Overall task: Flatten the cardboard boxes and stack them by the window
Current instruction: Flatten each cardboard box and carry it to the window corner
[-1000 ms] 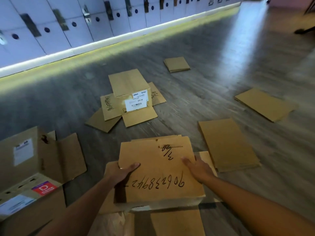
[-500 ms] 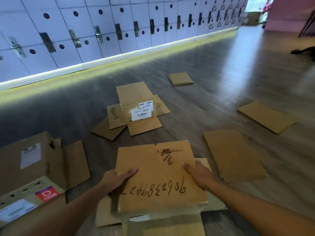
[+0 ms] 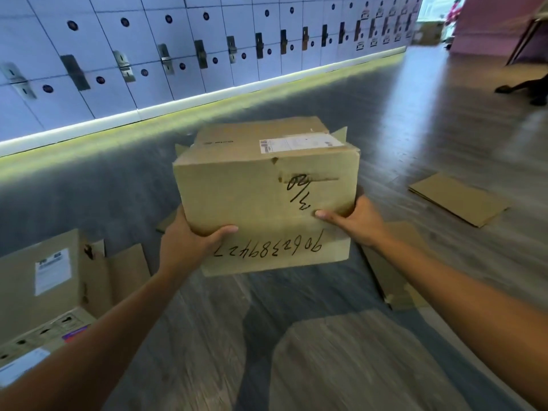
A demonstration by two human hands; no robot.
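Cardboard box (image 3: pixel 267 197) held off the floor (image 3: pixel 385 129), in front of the locker wall (image 3: pixel 178 48). Left hand (image 3: pixel 189 241) grips its lower left edge, thumb over the handwritten face. Right hand (image 3: pixel 353 221) grips the lower right edge. Flattened sheet (image 3: pixel 458 198) lies right of the box.

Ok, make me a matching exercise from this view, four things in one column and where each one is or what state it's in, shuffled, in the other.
Things:
1. box with handwritten numbers
2. flattened cardboard sheet
3. box with white label
4. lockers

Places or states:
A. along the far wall
B. lying flat on the floor at the right
C. held up by left hand and right hand
D. standing on the floor at the left, flaps open

Pairs: 1-C, 2-B, 3-D, 4-A
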